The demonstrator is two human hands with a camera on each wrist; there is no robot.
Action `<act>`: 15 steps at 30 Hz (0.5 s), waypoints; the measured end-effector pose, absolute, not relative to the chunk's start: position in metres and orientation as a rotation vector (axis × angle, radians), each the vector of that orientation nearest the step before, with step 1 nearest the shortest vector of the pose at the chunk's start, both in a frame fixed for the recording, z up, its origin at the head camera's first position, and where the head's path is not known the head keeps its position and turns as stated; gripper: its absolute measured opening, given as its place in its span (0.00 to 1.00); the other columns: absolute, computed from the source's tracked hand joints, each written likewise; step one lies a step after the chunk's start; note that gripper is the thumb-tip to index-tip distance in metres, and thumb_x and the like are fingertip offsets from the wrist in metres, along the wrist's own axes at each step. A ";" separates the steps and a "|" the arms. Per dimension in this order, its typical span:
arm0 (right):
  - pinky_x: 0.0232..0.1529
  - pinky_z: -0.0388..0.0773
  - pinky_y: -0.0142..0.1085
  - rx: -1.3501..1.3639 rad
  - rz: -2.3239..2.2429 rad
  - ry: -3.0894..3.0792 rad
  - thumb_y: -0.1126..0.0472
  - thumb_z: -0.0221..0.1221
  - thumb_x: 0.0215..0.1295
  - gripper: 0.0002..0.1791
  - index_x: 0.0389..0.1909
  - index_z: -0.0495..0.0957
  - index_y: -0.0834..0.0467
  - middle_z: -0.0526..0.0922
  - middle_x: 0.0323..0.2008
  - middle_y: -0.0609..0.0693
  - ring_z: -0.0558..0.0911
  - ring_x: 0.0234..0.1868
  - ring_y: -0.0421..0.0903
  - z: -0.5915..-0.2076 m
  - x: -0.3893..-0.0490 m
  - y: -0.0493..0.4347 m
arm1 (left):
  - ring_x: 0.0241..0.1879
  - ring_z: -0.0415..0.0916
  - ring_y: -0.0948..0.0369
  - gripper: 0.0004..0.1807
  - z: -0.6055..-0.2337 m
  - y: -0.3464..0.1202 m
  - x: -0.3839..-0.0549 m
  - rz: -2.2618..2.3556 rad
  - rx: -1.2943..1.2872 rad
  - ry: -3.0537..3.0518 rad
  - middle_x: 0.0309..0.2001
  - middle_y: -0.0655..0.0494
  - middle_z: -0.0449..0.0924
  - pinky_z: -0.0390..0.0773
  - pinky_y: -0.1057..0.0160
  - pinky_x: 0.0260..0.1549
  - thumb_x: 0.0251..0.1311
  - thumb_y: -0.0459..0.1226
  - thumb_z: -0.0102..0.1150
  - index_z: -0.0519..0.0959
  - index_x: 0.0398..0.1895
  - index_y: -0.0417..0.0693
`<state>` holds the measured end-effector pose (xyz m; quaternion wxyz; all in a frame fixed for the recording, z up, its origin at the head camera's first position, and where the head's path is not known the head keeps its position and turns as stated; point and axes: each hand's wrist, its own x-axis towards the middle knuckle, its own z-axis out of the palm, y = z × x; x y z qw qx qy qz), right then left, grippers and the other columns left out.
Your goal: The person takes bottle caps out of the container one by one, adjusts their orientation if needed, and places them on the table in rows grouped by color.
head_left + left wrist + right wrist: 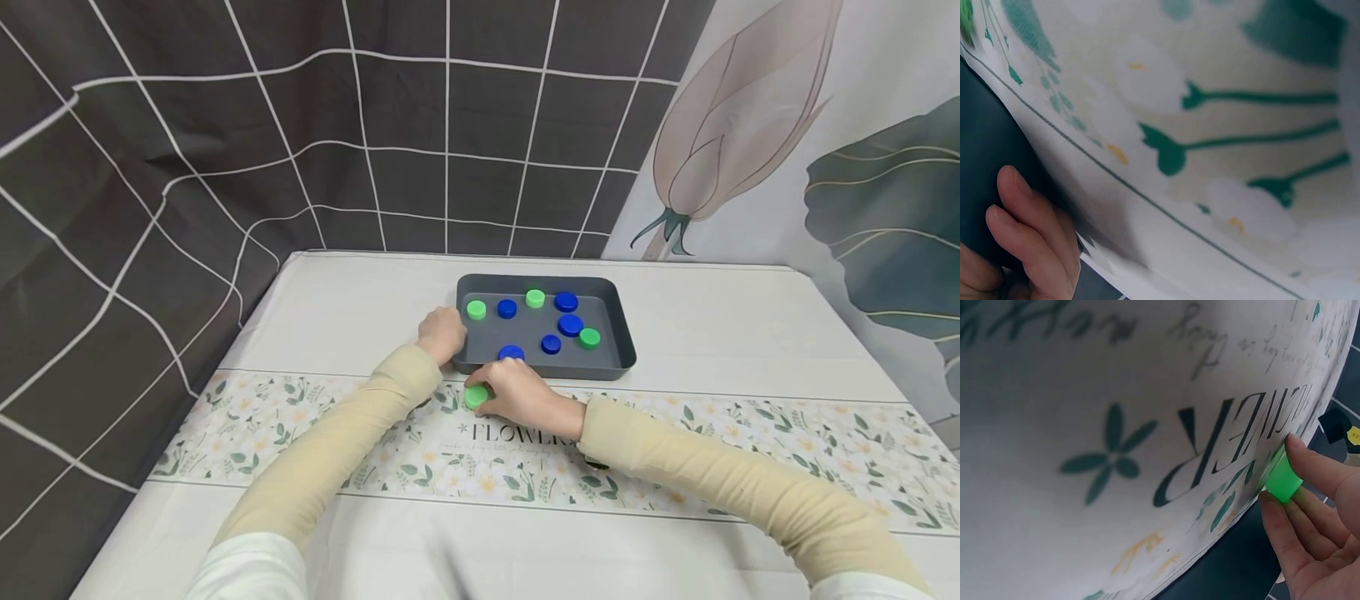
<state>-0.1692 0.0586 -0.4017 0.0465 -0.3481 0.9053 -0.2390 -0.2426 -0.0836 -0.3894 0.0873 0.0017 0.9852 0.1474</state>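
Observation:
My right hand (517, 392) pinches a bright green bottle cap (476, 397) between thumb and fingertips, over the flowered band just in front of the tray. From the right wrist the same cap (1283, 479) shows close to the cloth. At the left wall of a dark grey rectangular tray (622, 346), my left hand (441, 333) holds the tray's side with bent fingers. The left wrist view has those fingers (1035, 231) against the dark tray wall. Inside the tray lie several blue caps (570, 325) and three green caps (588, 338); the right hand partly covers one blue cap.
A white tablecloth (360, 300) with a printed flower band (750, 433) covers the table. Behind stands a dark curtain (397, 108) with white grid lines, and a flower-printed curtain (765, 167) hangs at the right. A blurred dark streak shows at the bottom middle.

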 end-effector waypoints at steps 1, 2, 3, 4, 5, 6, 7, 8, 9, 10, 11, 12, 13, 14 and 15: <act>0.32 0.76 0.27 -1.065 -0.730 2.758 0.60 0.73 0.48 0.20 0.45 0.84 0.59 0.87 0.42 0.50 0.79 0.32 0.36 -0.402 -0.169 0.059 | 0.32 0.83 0.55 0.14 -0.390 -0.084 -0.243 0.440 0.005 2.935 0.38 0.40 0.84 0.84 0.62 0.31 0.68 0.34 0.46 0.80 0.42 0.31; 0.31 0.75 0.27 -1.066 -0.726 2.756 0.60 0.73 0.49 0.20 0.45 0.84 0.59 0.87 0.42 0.50 0.79 0.32 0.36 -0.402 -0.170 0.059 | 0.32 0.84 0.54 0.14 -0.390 -0.084 -0.243 0.437 0.006 2.937 0.38 0.39 0.84 0.84 0.62 0.31 0.68 0.34 0.46 0.80 0.42 0.32; 0.31 0.75 0.27 -1.064 -0.726 2.752 0.60 0.73 0.49 0.20 0.45 0.84 0.59 0.87 0.43 0.50 0.78 0.32 0.37 -0.402 -0.170 0.059 | 0.32 0.84 0.55 0.14 -0.390 -0.084 -0.243 0.438 0.008 2.936 0.38 0.39 0.84 0.84 0.62 0.31 0.68 0.34 0.46 0.80 0.42 0.31; 0.31 0.75 0.27 -1.062 -0.725 2.748 0.60 0.72 0.49 0.21 0.46 0.84 0.59 0.87 0.43 0.50 0.78 0.31 0.37 -0.402 -0.170 0.058 | 0.31 0.84 0.55 0.14 -0.390 -0.084 -0.243 0.440 0.010 2.936 0.38 0.39 0.84 0.84 0.62 0.30 0.68 0.34 0.47 0.80 0.42 0.31; 0.31 0.75 0.27 -1.062 -0.723 2.744 0.60 0.72 0.49 0.21 0.46 0.83 0.59 0.87 0.44 0.50 0.78 0.31 0.37 -0.402 -0.170 0.058 | 0.31 0.84 0.55 0.14 -0.390 -0.084 -0.243 0.441 0.011 2.936 0.38 0.39 0.84 0.83 0.63 0.29 0.68 0.34 0.47 0.80 0.42 0.31; 0.32 0.76 0.27 -1.061 -0.720 2.743 0.60 0.72 0.49 0.21 0.46 0.83 0.59 0.87 0.44 0.51 0.79 0.33 0.37 -0.403 -0.170 0.058 | 0.31 0.84 0.55 0.14 -0.390 -0.084 -0.243 0.441 0.011 2.938 0.37 0.39 0.84 0.83 0.63 0.29 0.68 0.34 0.47 0.80 0.42 0.31; 0.33 0.77 0.28 -1.060 -0.716 2.742 0.60 0.72 0.49 0.21 0.46 0.83 0.59 0.87 0.44 0.51 0.80 0.33 0.37 -0.403 -0.170 0.058 | 0.30 0.84 0.55 0.14 -0.390 -0.084 -0.243 0.441 0.011 2.938 0.37 0.39 0.84 0.83 0.63 0.28 0.68 0.34 0.47 0.80 0.42 0.31; 0.34 0.78 0.29 -1.060 -0.710 2.742 0.60 0.72 0.49 0.21 0.46 0.83 0.59 0.87 0.45 0.51 0.80 0.34 0.37 -0.403 -0.170 0.058 | 0.30 0.83 0.55 0.14 -0.390 -0.084 -0.243 0.441 0.010 2.939 0.37 0.39 0.84 0.83 0.63 0.28 0.68 0.34 0.47 0.80 0.42 0.31; 0.35 0.79 0.30 -1.060 -0.709 2.740 0.60 0.72 0.49 0.21 0.47 0.83 0.59 0.87 0.45 0.51 0.81 0.35 0.38 -0.402 -0.170 0.058 | 0.29 0.83 0.55 0.14 -0.390 -0.084 -0.243 0.444 0.009 2.939 0.37 0.39 0.85 0.83 0.64 0.27 0.68 0.34 0.47 0.80 0.41 0.31; 0.36 0.79 0.31 -1.063 -0.703 2.740 0.60 0.72 0.49 0.22 0.47 0.83 0.59 0.87 0.45 0.51 0.81 0.36 0.38 -0.402 -0.170 0.058 | 0.29 0.83 0.55 0.14 -0.390 -0.084 -0.243 0.444 0.008 2.939 0.37 0.39 0.85 0.83 0.64 0.27 0.68 0.34 0.47 0.80 0.41 0.31; 0.37 0.80 0.32 -1.067 -0.695 2.742 0.60 0.72 0.48 0.22 0.47 0.83 0.59 0.87 0.45 0.50 0.82 0.38 0.39 -0.402 -0.170 0.057 | 0.29 0.83 0.55 0.14 -0.390 -0.084 -0.243 0.443 0.006 2.940 0.36 0.39 0.85 0.83 0.64 0.27 0.68 0.34 0.47 0.80 0.41 0.31; 0.39 0.81 0.33 -1.071 -0.688 2.744 0.60 0.72 0.48 0.22 0.47 0.84 0.59 0.87 0.45 0.50 0.83 0.40 0.40 -0.402 -0.170 0.057 | 0.29 0.83 0.55 0.14 -0.390 -0.084 -0.243 0.443 0.005 2.941 0.36 0.39 0.85 0.83 0.64 0.27 0.68 0.34 0.46 0.80 0.41 0.31; 0.39 0.81 0.34 -1.076 -0.684 2.744 0.60 0.73 0.48 0.22 0.47 0.84 0.59 0.87 0.45 0.50 0.83 0.41 0.40 -0.401 -0.170 0.057 | 0.29 0.83 0.55 0.14 -0.390 -0.084 -0.243 0.447 0.003 2.937 0.36 0.39 0.85 0.82 0.64 0.27 0.68 0.34 0.46 0.80 0.41 0.31; 0.40 0.81 0.35 -1.082 -0.679 2.744 0.60 0.73 0.48 0.22 0.47 0.84 0.58 0.87 0.45 0.50 0.84 0.42 0.41 -0.401 -0.170 0.057 | 0.29 0.83 0.55 0.14 -0.390 -0.084 -0.243 0.450 0.002 2.935 0.36 0.39 0.85 0.82 0.64 0.27 0.68 0.34 0.46 0.80 0.41 0.31; 0.41 0.82 0.36 -1.086 -0.674 2.746 0.60 0.73 0.48 0.22 0.47 0.84 0.58 0.87 0.45 0.50 0.84 0.43 0.42 -0.401 -0.170 0.057 | 0.29 0.83 0.55 0.14 -0.390 -0.084 -0.243 0.452 0.001 2.933 0.36 0.39 0.84 0.82 0.64 0.27 0.68 0.34 0.46 0.80 0.41 0.31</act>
